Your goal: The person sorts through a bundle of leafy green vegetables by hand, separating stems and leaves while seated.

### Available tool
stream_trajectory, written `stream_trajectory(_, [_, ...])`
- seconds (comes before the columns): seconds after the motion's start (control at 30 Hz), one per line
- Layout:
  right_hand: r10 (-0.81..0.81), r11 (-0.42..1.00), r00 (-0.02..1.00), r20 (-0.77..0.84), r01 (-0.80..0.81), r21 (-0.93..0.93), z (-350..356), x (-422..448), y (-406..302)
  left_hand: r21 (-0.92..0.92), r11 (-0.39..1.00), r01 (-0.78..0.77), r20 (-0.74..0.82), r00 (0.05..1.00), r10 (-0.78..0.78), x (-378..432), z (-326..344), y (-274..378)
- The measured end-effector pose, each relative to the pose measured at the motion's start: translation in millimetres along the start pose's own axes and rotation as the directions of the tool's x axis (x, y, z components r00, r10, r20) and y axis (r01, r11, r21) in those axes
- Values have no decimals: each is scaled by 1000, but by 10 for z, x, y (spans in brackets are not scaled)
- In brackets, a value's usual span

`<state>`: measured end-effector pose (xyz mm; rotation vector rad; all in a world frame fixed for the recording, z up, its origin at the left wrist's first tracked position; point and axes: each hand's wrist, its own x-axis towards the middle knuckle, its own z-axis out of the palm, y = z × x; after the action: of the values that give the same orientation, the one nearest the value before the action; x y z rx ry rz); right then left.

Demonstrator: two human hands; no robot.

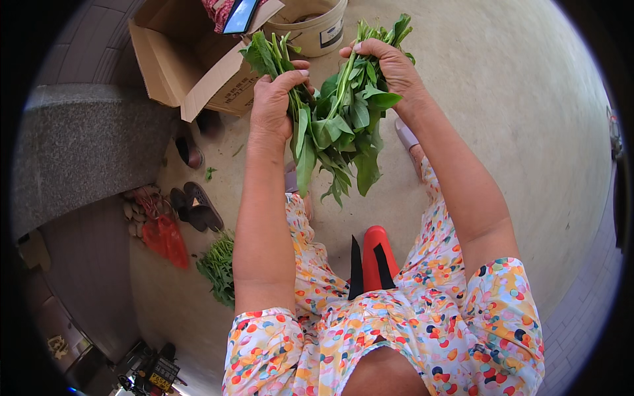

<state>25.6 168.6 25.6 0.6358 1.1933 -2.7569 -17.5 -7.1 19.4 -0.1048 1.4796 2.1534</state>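
Leafy green stems (297, 106) are gripped near their cut ends in my left hand (275, 99). My right hand (394, 67) is closed on a thicker bunch of leafy greens (354, 109). Both bunches are held up in front of me, stem ends pointing away, and their leaves hang down and overlap between my hands. Beyond them stand an open cardboard box (218, 81) and a round pale plastic bucket (317, 29). A pile of similar greens (220, 267) lies on the floor to the left of my left forearm.
A phone (241, 16) and red patterned cloth (217, 15) rest at the box. Dark clogs (202, 210), another dark shoe (189, 151) and a red plastic bag (166, 240) beside pale tubers (134, 218) lie left. A stone ledge (89, 153) borders the floor. Something red (379, 257) shows between my legs.
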Motion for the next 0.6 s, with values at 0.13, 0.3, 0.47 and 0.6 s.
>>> stream_trajectory(0.13, [-33, 998, 999, 1, 32, 60, -10, -43, -84, -46, 998, -34, -17, 999, 33, -6, -91, 58])
stream_trajectory(0.3, [-178, 970, 984, 13, 173, 168, -172, 12, -163, -85, 995, -46, -45, 998, 42, -2, -218, 87])
stream_trajectory(0.47, [-246, 953, 969, -8, 244, 177, -397, 89, -293, -212, 977, -18, 47, 998, 28, 34, -346, 71])
stream_trajectory(0.6, [-233, 958, 972, -43, 237, 164, -382, 60, -303, -337, 940, 56, 172, 985, 3, -2, -362, 79])
